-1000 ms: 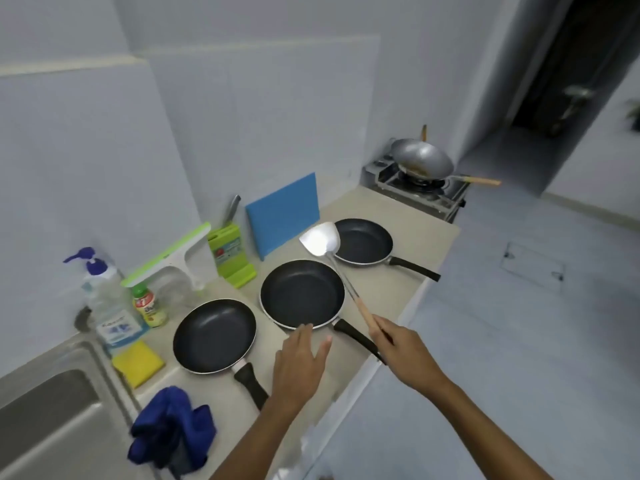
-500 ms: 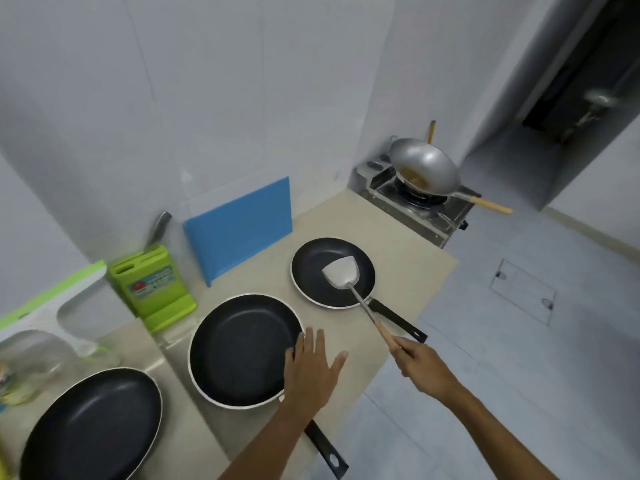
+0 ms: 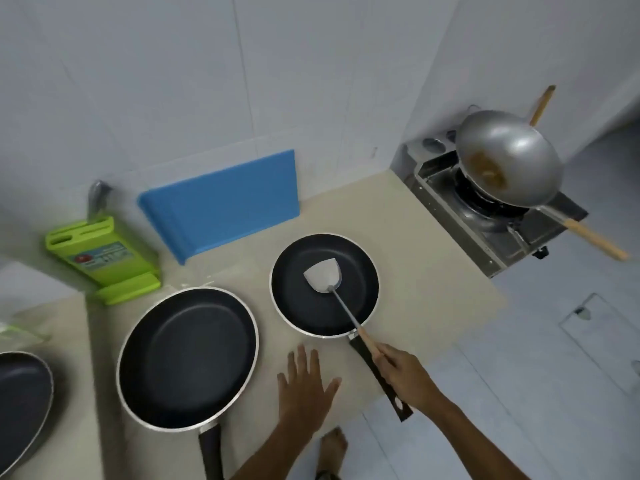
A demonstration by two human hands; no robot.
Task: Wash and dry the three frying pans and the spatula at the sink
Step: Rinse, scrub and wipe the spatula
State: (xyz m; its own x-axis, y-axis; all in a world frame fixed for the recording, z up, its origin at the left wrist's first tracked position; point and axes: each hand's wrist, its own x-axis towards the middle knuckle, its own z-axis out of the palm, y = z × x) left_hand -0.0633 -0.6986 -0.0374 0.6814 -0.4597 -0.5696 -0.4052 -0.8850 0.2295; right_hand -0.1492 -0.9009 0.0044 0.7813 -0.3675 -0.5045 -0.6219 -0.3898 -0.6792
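Three black frying pans rest on the beige counter (image 3: 429, 271): a large middle pan (image 3: 188, 356), a smaller right pan (image 3: 304, 306) and a third pan (image 3: 20, 407) cut off at the left edge. My right hand (image 3: 407, 375) is shut on the wooden handle of the metal spatula (image 3: 325, 277), whose blade sits inside the right pan. My left hand (image 3: 304, 386) hovers open with spread fingers over the counter between the middle and right pans, holding nothing. The sink is out of view.
A blue cutting board (image 3: 221, 204) leans on the wall behind the pans. A green knife block (image 3: 104, 258) stands at back left. A steel wok (image 3: 509, 157) sits on the gas stove (image 3: 485, 216) at the right. The counter edge drops to tiled floor.
The view has swung right and closer, so the sink, soap and cloth have left the frame. My right hand has lowered the spatula blade into the right pan. My left hand has stayed open.
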